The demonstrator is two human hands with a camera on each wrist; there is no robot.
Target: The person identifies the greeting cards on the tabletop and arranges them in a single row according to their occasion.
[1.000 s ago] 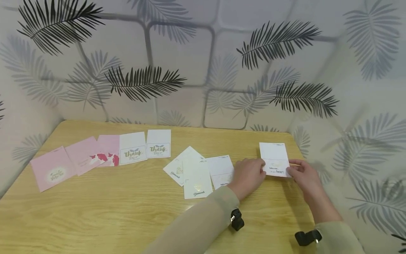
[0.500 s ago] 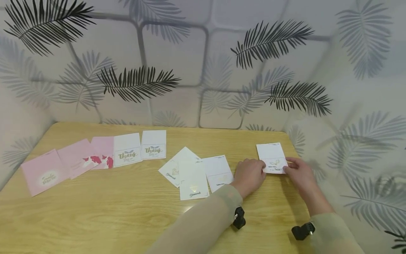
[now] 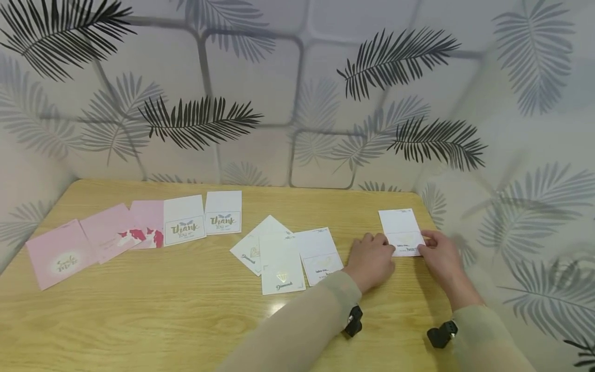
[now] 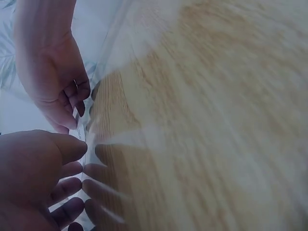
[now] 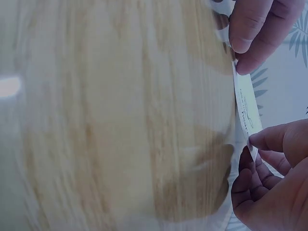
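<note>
Head view. One wooden table (image 3: 186, 320), against a leaf-patterned wall (image 3: 260, 77). Near its right edge: one white card (image 3: 401, 225), print toward the person ("take me", then "heart", partly covered). The left hand (image 3: 369, 261) touched its near left corner with bent fingers; whether it pinched could not be told. The right hand (image 3: 441, 256) pinched the near right corner, thumb uppermost. Holding by corners probably served to leave most of the print uncovered and to steady both sides.

Toward the table's middle: one matching card (image 3: 318, 248), partly behind the left sleeve (image 3: 297, 320); beside it one diamond card (image 3: 281, 253), laid over a tilted diamond card (image 3: 267, 227). Toward the far left corner, in a row: three pink cards (image 3: 109, 225), then two thank-you cards (image 3: 184, 212). The rows appeared spread so that most prints could be read. Two black wrist devices (image 3: 354, 321), one per cuff.

Left wrist view. Left hand at the lower left, thumb narrowly apart from the fingers; the white card a thin sliver between the hands, right hand beyond.

Right wrist view. White card edge-on, gripped between right thumb and finger; left thumb and finger close together at its other end. Lift off the table: not determinable.
</note>
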